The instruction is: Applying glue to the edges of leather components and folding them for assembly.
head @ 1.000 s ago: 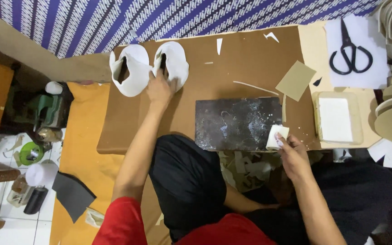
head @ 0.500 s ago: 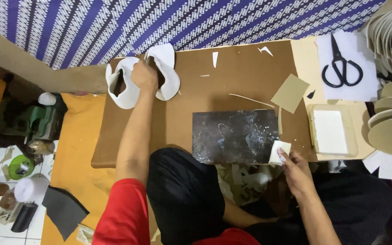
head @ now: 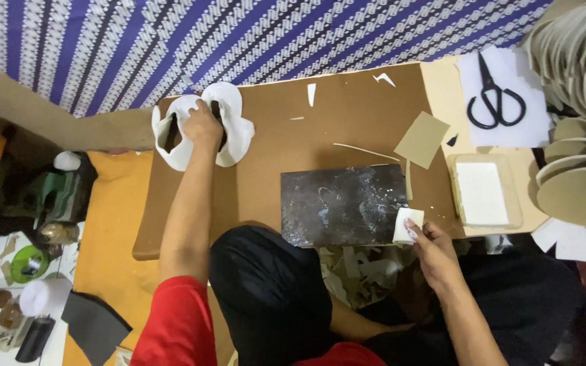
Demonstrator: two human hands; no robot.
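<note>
My left hand (head: pixel 202 126) reaches to the far left of the brown board (head: pixel 334 122) and grips the white curved shoe-upper pieces (head: pixel 232 118) lying there. My right hand (head: pixel 434 251) rests at the near edge and pinches a small white foam pad (head: pixel 405 224) against the corner of the dark scuffed slab (head: pixel 344 203). My black-trousered knee (head: pixel 266 285) is just below the slab.
Black scissors (head: pixel 495 105) lie on white paper at the far right. A shallow tray with a white block (head: pixel 483 193) sits beside a tan card piece (head: pixel 420 139). Stacked tan insoles (head: pixel 578 135) crowd the right edge. Bottles and a dark sheet (head: pixel 93 325) lie on the floor at left.
My left hand slid from the right white piece to the gap between both pieces and closed on them. The right hand stayed on the foam pad.
</note>
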